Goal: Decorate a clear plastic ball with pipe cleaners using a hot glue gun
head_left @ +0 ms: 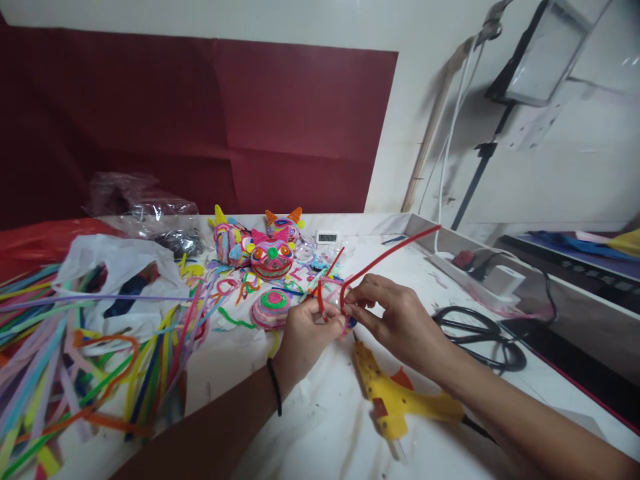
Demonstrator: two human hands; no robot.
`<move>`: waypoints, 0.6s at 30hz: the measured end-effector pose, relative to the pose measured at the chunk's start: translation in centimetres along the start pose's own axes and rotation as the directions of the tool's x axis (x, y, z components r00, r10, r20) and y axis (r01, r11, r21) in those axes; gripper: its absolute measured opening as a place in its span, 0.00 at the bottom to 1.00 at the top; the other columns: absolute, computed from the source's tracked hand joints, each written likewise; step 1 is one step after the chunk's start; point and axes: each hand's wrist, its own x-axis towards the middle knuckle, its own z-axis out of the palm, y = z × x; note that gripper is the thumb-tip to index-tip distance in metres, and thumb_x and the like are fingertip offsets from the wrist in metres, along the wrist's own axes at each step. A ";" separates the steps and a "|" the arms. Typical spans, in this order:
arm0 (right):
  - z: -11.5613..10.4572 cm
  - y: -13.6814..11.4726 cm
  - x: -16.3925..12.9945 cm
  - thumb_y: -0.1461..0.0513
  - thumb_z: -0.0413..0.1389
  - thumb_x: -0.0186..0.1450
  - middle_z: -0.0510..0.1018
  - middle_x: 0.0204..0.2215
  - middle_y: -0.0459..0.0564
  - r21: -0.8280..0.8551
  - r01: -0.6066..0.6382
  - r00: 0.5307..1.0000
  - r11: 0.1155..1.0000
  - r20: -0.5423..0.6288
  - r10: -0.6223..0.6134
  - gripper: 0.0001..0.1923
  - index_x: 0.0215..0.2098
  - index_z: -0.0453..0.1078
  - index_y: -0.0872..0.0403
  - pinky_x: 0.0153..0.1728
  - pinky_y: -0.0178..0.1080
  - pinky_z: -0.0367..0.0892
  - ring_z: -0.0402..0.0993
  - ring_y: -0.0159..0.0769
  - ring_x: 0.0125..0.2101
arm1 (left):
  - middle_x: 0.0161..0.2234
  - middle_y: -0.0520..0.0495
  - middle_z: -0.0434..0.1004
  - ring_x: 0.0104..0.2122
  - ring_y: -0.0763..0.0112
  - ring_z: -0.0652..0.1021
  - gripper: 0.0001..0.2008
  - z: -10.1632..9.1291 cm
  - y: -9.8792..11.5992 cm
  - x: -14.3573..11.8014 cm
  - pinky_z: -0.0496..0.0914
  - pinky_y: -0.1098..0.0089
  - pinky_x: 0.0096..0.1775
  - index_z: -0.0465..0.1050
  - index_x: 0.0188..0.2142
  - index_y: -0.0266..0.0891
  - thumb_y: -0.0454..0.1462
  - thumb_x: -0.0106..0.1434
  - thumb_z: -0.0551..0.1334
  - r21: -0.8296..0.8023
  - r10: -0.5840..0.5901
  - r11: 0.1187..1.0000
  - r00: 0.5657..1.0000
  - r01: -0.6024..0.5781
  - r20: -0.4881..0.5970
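Note:
My left hand (303, 333) and my right hand (395, 317) meet over the middle of the white table (320, 413). Both pinch a red pipe cleaner (385, 257) that bends at my fingertips; its long end rises to the right. A small coiled pink and blue piece sits under my fingers, partly hidden. A black band circles my left wrist. A yellow glue gun (395, 397) lies on the table just below my right hand.
Loose coloured pipe cleaners (65, 360) pile up at the left beside a white plastic bag (120, 267). Finished colourful animal heads (270, 257) and a round pink coil (273, 307) lie behind my hands. Black scissors (480, 330), a power strip (465, 263) and a small digital clock (327, 237) sit at the right and back.

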 end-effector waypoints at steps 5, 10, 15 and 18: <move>0.0 0.0 -0.1 0.70 0.55 0.61 0.75 0.26 0.48 -0.004 0.010 1.000 1.000 -0.013 -0.010 0.06 0.29 0.72 0.55 0.30 0.36 0.65 0.72 0.35 0.27 | 0.21 0.52 0.73 0.21 0.71 0.74 0.01 0.0 -0.3 0.1 0.71 0.71 0.26 0.71 0.22 0.37 0.32 0.47 0.63 0.034 0.014 0.999 1.000 -0.015 0.010; -0.1 -0.2 0.0 0.72 0.55 0.59 0.75 0.26 0.48 -0.030 0.021 1.000 0.999 -0.005 -0.022 0.07 0.28 0.71 0.55 0.30 0.36 0.65 0.71 0.34 0.27 | 0.20 0.52 0.72 0.21 0.72 0.74 0.02 0.0 -0.3 -0.1 0.70 0.72 0.26 0.70 0.22 0.38 0.33 0.48 0.63 0.097 0.072 0.992 0.997 -0.075 0.036; 0.0 -0.3 0.0 0.73 0.55 0.58 0.75 0.25 0.47 -0.014 0.017 1.000 1.000 -0.001 -0.017 0.08 0.27 0.71 0.56 0.30 0.35 0.64 0.70 0.33 0.27 | 0.22 0.51 0.72 0.23 0.71 0.74 0.02 -0.2 -0.8 0.0 0.71 0.71 0.28 0.70 0.23 0.38 0.33 0.50 0.63 0.182 0.165 0.968 0.985 -0.171 0.047; 0.1 -0.3 0.1 0.73 0.55 0.58 0.75 0.25 0.47 -0.011 -0.003 1.000 1.000 0.008 0.003 0.08 0.27 0.71 0.55 0.30 0.35 0.64 0.70 0.33 0.27 | 0.23 0.50 0.72 0.25 0.70 0.74 0.01 -0.3 -1.0 0.0 0.71 0.72 0.28 0.70 0.23 0.38 0.32 0.49 0.62 0.206 0.212 0.954 0.976 -0.216 0.044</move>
